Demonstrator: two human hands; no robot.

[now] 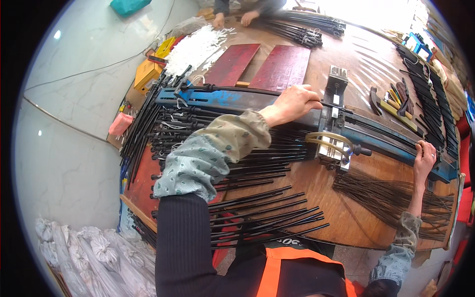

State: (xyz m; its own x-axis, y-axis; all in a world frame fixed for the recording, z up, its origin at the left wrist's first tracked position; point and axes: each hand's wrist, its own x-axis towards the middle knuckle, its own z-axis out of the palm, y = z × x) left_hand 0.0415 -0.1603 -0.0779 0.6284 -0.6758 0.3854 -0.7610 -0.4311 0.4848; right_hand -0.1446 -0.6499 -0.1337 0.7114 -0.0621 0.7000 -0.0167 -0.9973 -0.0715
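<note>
A long blue metal rail fixture (213, 100) crosses the table, with a silver clamp block (338, 74) and curved yellowish hoses (326, 134) at its middle. My left hand (295, 103) is closed around a thin black rod (337, 106) just left of the block, palm down over the rail. Toward the rail's right end, my right hand (425, 154) pinches the end of a thin dark strand (391, 134) that lies along the rail. Whether rod and strand join inside the block is hidden.
Black rods (267, 213) lie left of and below the rail. Dark thin strands (391, 198) spread at the near right. Beyond are red boards (282, 67), white short pieces (195, 47), hand tools (396, 101) and a co-worker's hands (250, 18). More black rods (425, 94) line the right.
</note>
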